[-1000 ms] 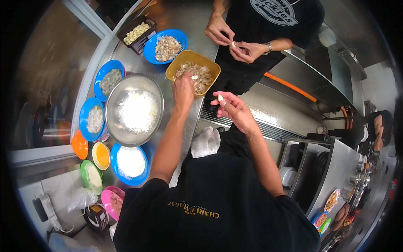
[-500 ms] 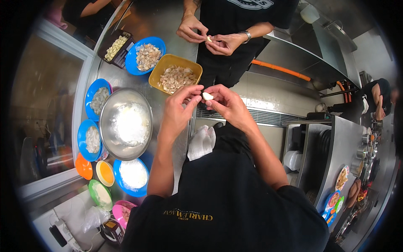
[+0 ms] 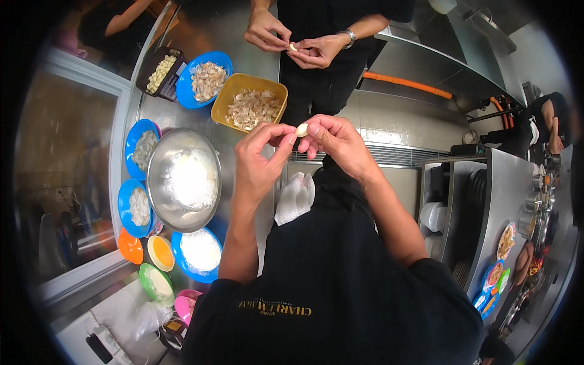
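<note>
A pale garlic clove (image 3: 302,130) is pinched in the fingertips of both my hands in front of my chest. My left hand (image 3: 257,159) grips its left end between thumb and forefinger. The thumb and fingers of my right hand (image 3: 342,148) close on the other side. Just beyond my left hand stands a yellow tub (image 3: 225,99) with garlic skins in it. Past it are a blue bowl (image 3: 184,91) of unpeeled-looking cloves and skins, and a dark basket (image 3: 168,90) of peeled cloves.
Across from me, a co-worker's hands (image 3: 317,51) hold another clove. On the steel counter to my left stand a large metal bowl (image 3: 157,176) with white powder, and blue bowls (image 3: 123,204) of pale food. A white cloth (image 3: 294,198) hangs at my waist.
My right hand has turned, its thumb now over the clove, and the clove has tilted. The co-worker's hands appear farther up and left; the whole view has shifted slightly.
</note>
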`<state>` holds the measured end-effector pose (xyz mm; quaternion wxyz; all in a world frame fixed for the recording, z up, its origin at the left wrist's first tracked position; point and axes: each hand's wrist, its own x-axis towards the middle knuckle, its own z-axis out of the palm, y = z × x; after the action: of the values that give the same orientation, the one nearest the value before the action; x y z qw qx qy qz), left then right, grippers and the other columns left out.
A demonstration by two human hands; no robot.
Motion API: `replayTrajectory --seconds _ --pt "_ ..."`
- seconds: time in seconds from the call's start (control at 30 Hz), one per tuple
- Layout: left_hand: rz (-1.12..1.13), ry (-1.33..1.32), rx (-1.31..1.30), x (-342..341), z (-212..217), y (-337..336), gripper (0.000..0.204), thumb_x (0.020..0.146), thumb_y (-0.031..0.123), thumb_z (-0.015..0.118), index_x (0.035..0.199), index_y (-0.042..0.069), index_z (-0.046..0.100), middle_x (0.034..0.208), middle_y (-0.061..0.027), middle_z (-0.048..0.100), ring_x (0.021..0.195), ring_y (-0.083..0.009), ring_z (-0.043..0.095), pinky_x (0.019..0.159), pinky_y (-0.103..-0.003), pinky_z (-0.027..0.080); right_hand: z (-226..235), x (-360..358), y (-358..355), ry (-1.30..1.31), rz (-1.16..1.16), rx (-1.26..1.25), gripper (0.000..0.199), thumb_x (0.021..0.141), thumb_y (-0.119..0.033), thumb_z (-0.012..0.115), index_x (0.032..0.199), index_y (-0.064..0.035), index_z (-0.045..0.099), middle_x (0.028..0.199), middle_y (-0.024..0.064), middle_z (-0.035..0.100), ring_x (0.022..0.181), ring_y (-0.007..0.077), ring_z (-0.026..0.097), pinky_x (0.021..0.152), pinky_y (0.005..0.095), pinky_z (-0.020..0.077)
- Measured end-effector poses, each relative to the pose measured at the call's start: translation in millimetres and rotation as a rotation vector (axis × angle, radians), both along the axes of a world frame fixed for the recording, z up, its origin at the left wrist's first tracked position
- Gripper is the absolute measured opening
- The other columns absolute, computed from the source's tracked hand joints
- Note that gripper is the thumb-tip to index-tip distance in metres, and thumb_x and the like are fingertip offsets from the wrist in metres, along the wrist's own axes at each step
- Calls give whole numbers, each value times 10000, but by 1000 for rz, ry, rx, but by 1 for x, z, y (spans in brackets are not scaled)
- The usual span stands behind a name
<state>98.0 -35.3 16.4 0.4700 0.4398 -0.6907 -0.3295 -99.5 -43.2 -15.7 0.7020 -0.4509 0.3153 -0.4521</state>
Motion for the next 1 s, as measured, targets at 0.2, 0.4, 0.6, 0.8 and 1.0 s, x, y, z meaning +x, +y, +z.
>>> replayTrajectory --seconds 0.2,0.4,0.6,0.8,1.0 --pt "103 -8 35 -8 -1 5 91 882 8 744 955 -20 697 868 -83 716 707 -141 656 671 -293 531 0 8 7 80 -82 -5 289 1095 -250 557 1066 2 697 878 46 727 724 75 633 692 252 540" --pt "175 -6 107 -11 -6 7 91 874 22 739 936 -5 679 812 -66 705 691 -129 646 656 -289 523 12 15 13 218 -165 -47 279 1082 -238 581 1057 9 707 861 43 739 710 73 643 679 248 535" --pt "130 102 192 -10 -10 3 53 893 29 693 911 0 653 791 -24 673 699 -82 605 665 -271 506 12 16 14 206 -148 -45 301 1089 -251 565 1025 9 701 854 42 737 711 71 640 676 247 529" --pt "18 284 336 -13 -13 3 58 923 43 671 954 11 635 815 4 652 743 -64 581 685 -249 492 9 13 12 30 -69 48 327 1111 -317 520 1042 -29 658 868 18 685 734 66 601 688 232 508" --pt "58 407 314 -24 -14 12 162 938 51 689 1081 -5 636 890 -36 684 783 -96 634 730 -281 541 12 15 16 -135 -108 179 279 1108 -298 533 1083 -41 640 873 7 650 737 70 581 697 228 505"
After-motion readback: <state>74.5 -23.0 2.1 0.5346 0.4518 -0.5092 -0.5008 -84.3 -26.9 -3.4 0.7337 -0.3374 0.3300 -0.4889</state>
